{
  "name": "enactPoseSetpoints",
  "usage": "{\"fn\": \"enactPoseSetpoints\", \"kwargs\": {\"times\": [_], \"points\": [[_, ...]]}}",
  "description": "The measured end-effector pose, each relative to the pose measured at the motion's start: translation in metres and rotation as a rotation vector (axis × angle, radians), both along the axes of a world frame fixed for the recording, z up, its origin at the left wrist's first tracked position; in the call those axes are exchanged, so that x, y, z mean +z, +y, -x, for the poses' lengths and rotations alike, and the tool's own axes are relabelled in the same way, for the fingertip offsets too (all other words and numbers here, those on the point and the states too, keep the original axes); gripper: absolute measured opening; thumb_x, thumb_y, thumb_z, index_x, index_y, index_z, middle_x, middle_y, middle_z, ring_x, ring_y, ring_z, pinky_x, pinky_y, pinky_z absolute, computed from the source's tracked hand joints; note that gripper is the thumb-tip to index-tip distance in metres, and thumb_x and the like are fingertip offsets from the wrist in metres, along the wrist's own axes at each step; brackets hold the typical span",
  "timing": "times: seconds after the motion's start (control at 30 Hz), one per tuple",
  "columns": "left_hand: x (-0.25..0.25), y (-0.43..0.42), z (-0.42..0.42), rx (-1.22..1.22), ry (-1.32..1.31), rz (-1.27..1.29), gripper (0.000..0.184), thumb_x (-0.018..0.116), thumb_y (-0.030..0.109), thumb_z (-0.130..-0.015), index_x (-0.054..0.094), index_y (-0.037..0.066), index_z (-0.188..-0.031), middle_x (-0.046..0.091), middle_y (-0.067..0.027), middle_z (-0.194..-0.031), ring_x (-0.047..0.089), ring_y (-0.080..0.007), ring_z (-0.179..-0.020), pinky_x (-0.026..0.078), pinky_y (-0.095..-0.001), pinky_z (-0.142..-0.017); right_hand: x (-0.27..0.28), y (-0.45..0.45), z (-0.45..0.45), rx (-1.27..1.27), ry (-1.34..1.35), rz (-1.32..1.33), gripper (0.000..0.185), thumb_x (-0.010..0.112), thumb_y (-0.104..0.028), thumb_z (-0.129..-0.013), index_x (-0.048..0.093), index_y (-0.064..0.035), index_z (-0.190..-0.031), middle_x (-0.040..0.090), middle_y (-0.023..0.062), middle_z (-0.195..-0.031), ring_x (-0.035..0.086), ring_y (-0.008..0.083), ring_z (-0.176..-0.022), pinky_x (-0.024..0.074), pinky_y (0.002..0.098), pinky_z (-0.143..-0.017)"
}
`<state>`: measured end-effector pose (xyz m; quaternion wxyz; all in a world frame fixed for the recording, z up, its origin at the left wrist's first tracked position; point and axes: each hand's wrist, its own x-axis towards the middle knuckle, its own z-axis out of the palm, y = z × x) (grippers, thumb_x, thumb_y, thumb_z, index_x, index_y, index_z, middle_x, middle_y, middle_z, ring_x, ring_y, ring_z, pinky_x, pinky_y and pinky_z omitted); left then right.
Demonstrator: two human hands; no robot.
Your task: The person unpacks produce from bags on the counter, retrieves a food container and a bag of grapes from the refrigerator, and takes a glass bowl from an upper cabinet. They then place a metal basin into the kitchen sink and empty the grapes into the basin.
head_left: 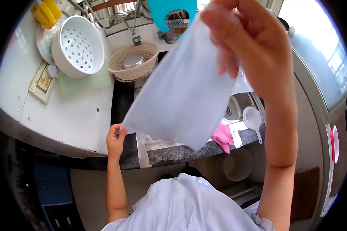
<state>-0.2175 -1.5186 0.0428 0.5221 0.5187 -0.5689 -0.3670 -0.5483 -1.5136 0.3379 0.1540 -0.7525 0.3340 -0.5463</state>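
A thin, translucent white sheet [177,84] hangs stretched between my two hands over the counter; whether it is a plastic bag or a cloth I cannot tell. My left hand [116,139] pinches its lower left corner between thumb and fingers. Raised high at the upper right, my right hand [250,42] grips the top end, slightly blurred. Behind the sheet, most of the sink [237,107] is hidden. A pink cloth [223,138] drapes over the counter's front edge, close to the sheet's lower right side.
A white strainer [252,117] with a handle lies right of the sink. At the back left are a white perforated colander [79,46] and a beige basket [132,61] holding a metal bowl. A bucket [237,164] stands below the dark counter edge [173,155].
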Motion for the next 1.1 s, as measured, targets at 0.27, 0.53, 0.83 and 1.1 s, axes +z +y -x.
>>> {"fn": "enactPoseSetpoints", "kwargs": {"times": [0.27, 0.53, 0.83, 1.1], "points": [[0.024, -0.022, 0.052, -0.091, 1.102, 0.147, 0.066, 0.056, 0.039, -0.088, 0.027, 0.005, -0.136, 0.034, -0.0128, -0.135, 0.031, -0.0228, -0.128, 0.021, -0.04, -0.109, 0.056, -0.069, 0.032, 0.32, -0.325, -0.183, 0.016, 0.051, -0.016, -0.093, 0.055, 0.0001, -0.095, 0.049, 0.0019, -0.056, 0.042, 0.0061, -0.036, 0.0457, 0.0204, -0.036], [0.084, -0.03, 0.068, 0.183, 0.446, 0.125, 0.024, 0.051, 0.022, -0.094, 0.06, 0.001, -0.101, 0.065, -0.0061, -0.09, 0.061, -0.0133, -0.081, 0.048, -0.027, -0.076, -0.033, -0.129, 0.126, 0.223, -0.443, -0.251, 0.017, 0.051, -0.017, -0.093, 0.055, -0.0011, -0.093, 0.045, -0.0025, -0.062, 0.039, 0.0057, -0.047, 0.0383, 0.0215, -0.049], [0.118, -0.066, 0.116, 0.117, -0.041, 0.159, 0.024, 0.06, 0.022, -0.088, 0.066, 0.0, -0.095, 0.068, -0.0025, -0.083, 0.06, -0.0074, -0.074, 0.047, -0.0211, -0.067, -0.105, -0.127, 0.072, -0.153, 0.525, -0.018, 0.047, 0.064, -0.018, -0.079, 0.045, -0.0006, -0.119, 0.06, 0.0151, -0.093, 0.058, 0.0304, -0.09, 0.0475, 0.0358, -0.077], [0.121, -0.076, 0.104, 0.255, -0.217, 0.381, 0.017, 0.063, 0.016, -0.085, 0.065, 0.002, -0.095, 0.063, -0.0041, -0.091, 0.058, -0.0128, -0.082, 0.046, -0.0241, -0.072, -0.156, -0.148, -0.092, 0.303, 0.443, -0.245, 0.025, 0.068, -0.021, -0.073, 0.056, -0.0016, -0.085, 0.063, 0.0166, -0.083, 0.059, 0.0363, -0.084, 0.0464, 0.0438, -0.07]]}}
